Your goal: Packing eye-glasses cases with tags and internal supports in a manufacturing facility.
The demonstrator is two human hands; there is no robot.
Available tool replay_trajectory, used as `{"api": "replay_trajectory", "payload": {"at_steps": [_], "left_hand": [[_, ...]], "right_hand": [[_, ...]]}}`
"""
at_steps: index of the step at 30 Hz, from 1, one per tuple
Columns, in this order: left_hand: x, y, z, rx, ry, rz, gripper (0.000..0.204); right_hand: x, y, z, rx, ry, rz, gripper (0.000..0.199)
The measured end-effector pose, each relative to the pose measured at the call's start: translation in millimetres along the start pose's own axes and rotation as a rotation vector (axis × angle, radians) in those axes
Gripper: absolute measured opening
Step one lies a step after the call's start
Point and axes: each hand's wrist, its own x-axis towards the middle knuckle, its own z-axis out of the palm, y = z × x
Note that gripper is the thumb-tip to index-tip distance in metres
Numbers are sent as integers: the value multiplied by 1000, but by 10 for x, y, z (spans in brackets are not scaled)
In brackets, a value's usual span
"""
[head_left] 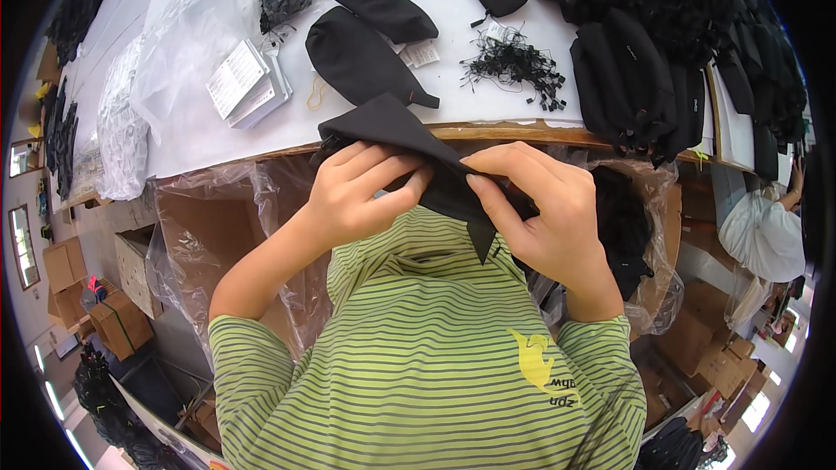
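Note:
Between my two hands, just in front of the table edge, is a folded black fabric pouch [387, 124]. My left hand [361, 187] grips its left part, fingers curled over the cloth. With thumb and forefinger, my right hand [531, 196] pinches the right edge of the fabric. A pointed corner of the cloth hangs below, and the pouch's far side is hidden. Right beyond it on the table lies a flat black pouch [357, 52], with another black pouch [383, 7] behind. Small white tags [422, 53] stick out beside them.
The white table [296, 135] carries a stack of printed papers [248, 87], clear plastic bags [187, 52], and a heap of black tag strings [518, 67]. Black bags [627, 87] pile up at right. Plastic-lined boxes [213, 226] stand below the edge. Another person [766, 231] is at far right.

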Motion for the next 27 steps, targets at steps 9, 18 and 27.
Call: {"api": "replay_trajectory", "payload": {"at_steps": [9,18,27], "left_hand": [[2,9,-48,-60,-110,-71,23],[-17,0,-41,-86,-139,-148,28],[44,52,-99,-184,-350,-228,32]], "right_hand": [[23,47,38,-66,3,-40,15],[17,22,46,-42,-30,-9,15],[46,172,115,-88,21,-71,13]]}}
